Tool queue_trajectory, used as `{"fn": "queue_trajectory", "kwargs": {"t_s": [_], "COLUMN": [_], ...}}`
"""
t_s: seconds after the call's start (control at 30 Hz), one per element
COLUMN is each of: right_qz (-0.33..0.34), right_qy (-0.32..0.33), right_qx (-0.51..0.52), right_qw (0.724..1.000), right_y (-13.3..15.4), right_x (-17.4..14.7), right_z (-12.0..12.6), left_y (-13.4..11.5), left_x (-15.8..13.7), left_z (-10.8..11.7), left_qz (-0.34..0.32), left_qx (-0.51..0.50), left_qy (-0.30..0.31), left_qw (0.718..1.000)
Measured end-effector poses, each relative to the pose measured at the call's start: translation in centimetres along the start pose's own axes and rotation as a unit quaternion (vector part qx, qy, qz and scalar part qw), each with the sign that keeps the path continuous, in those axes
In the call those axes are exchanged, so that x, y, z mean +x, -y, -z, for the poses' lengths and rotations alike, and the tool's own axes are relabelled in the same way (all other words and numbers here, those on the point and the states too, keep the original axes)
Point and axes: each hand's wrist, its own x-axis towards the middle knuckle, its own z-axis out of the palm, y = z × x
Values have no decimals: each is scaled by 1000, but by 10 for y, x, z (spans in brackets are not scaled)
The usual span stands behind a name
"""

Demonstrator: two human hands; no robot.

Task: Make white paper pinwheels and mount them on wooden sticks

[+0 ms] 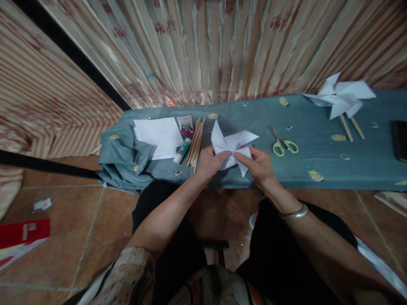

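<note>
A white paper pinwheel (233,142) with folded blades is held between both hands above the front edge of the cloth-covered table. My left hand (212,162) is closed on its left side, the thumb pressing close to the centre. On the other side, my right hand (259,164) grips the paper, its thumb also at the centre. The fingers beneath the paper are hidden. Left of my hands lie a bundle of thin wooden sticks (196,143) and a green and white glue stick (182,151). Scissors with pale green handles (284,146) rest to the right.
White paper sheets (160,135) and a small open box of metal pins (185,125) lie at the left. Finished pinwheels (341,95) on sticks are at the far right, near a dark object (400,140). A pleated curtain (222,55) hangs behind the table.
</note>
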Motion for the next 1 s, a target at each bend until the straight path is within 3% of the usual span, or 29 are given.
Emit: {"fn": "queue_trajectory", "kwargs": {"t_s": [0.3, 1.0], "right_qz": [-36, -1], "right_qy": [-6, 2], "right_qx": [60, 8], "right_qw": [998, 1000], "right_y": [1, -5], "right_x": [0, 3], "right_z": [-2, 2], "left_y": [-1, 1], "left_x": [-2, -6], "left_z": [-2, -5], "left_qz": [-4, -16], "left_qx": [-2, 11], "left_qy": [-2, -5], "left_qw": [1000, 1000]}}
